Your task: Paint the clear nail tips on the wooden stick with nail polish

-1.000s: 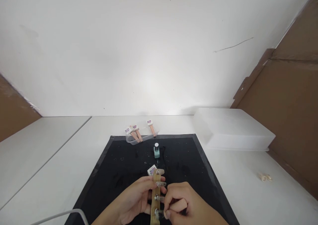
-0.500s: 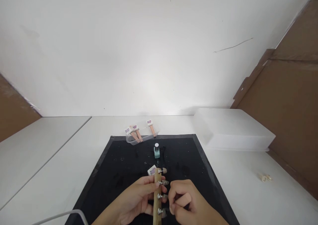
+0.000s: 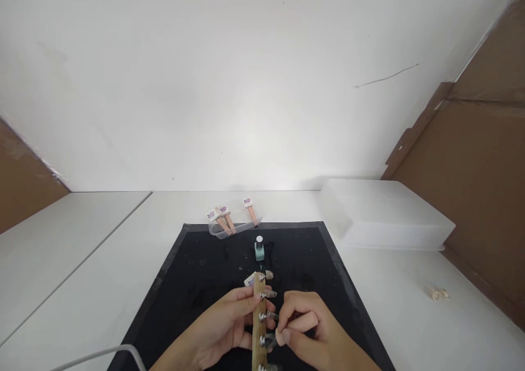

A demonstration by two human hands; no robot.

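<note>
My left hand is closed round a narrow wooden bar, gripping it between thumb and fingers. Along the bar stand several silver metal holders, each bearing a clear nail tip that points right. In my right hand a small pale-pink stick is pinched between thumb and forefinger. Its lower left end is at one of the lower nail tips; whether they touch I cannot tell. A white label piece with purple print lies partly behind the bar. Beyond it a teal nail polish bottle stands upright, capped.
Under the hands is a black mat. At its far edge a clear tray holds several pink sticks with white labels. A white box stands back right, small cream pieces lie at right, and a white cable curves in at lower left.
The wooden bar has shifted slightly up the view, bringing another holder into sight at the bottom. In my right hand the pink stick has turned and now shows more of its length.
</note>
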